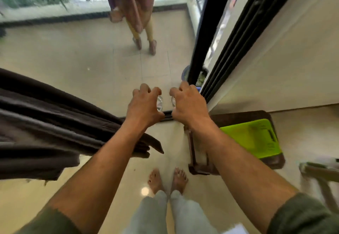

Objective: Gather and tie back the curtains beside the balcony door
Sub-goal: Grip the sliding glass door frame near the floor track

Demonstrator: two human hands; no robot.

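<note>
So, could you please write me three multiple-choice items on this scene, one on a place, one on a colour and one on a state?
1. The dark curtain hangs on which side of the arms?
A. left
B. right
C. directly ahead

2. What colour is the board on the brown stool?
A. red
B. bright green
C. white

3. What is the left hand doing?
A. gripping the curtain
B. resting on the stool
C. curled, apart from the curtain

Answers: 1 A, the folds fill the left edge; 2 B, it is lime green; 3 C, its fingers bend in mid-air beside the right hand.

Both hands (165, 103) hover beside dark curtain (45, 123).
</note>
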